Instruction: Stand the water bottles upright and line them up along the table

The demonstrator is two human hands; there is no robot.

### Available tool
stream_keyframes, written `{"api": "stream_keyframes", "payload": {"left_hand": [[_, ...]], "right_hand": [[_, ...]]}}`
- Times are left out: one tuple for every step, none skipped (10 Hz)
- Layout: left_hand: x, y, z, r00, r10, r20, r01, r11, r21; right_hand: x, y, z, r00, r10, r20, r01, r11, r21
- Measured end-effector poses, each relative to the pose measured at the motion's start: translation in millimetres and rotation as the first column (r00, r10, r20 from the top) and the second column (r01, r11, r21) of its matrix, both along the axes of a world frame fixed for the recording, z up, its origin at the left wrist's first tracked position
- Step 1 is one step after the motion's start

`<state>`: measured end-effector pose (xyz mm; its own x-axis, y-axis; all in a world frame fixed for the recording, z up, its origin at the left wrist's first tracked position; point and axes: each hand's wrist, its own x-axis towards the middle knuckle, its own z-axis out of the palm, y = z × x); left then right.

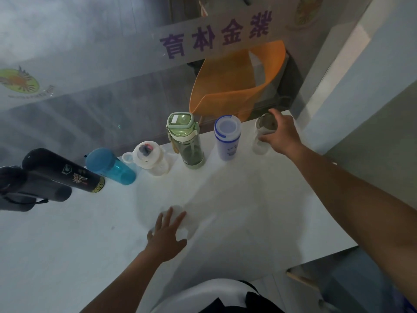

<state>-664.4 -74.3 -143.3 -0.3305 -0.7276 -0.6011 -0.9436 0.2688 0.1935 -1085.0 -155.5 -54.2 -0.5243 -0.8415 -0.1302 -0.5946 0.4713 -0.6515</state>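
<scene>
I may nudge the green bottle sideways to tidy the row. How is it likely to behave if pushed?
The green bottle stands tall on a narrow base, so a push near its lid may tip it. It looks nearly empty, probably light. Its smooth body may slide readily on the white table.

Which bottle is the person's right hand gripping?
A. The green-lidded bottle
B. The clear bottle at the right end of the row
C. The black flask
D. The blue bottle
B: the right hand wraps the clear bottle at the row's right end; the left hand lies flat on the table.

Seven bottles in a row: two black (64, 170), one blue (110, 166), white (150, 158), green (186, 138), blue-ringed (227, 137), clear (264, 132).
</scene>
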Motion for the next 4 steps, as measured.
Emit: {"api": "stream_keyframes", "payload": {"left_hand": [[0.6, 5.3, 5.3, 0.998, 0.066, -0.017, -0.066, 0.998, 0.015], [6.4, 11.7, 12.9, 0.993, 0.117, -0.021, -0.117, 0.993, 0.016], [14.2, 23.6, 17.2, 0.986, 0.162, -0.033, -0.162, 0.987, 0.018], [20.8, 29.3, 22.4, 0.985, 0.17, -0.021, -0.17, 0.985, 0.002]], "right_hand": [[-0.7, 3.7, 1.1, 0.999, 0.014, 0.035, -0.014, 1.0, -0.018], [1.8, 12.7, 3.4, 0.994, 0.002, 0.108, 0.004, 0.998, -0.055], [8.8, 25.8, -0.5, 0.988, -0.011, 0.157, 0.027, 0.994, -0.101], [22.2, 43.3, -7.9, 0.986, -0.052, 0.159, 0.073, 0.989, -0.125]]}}
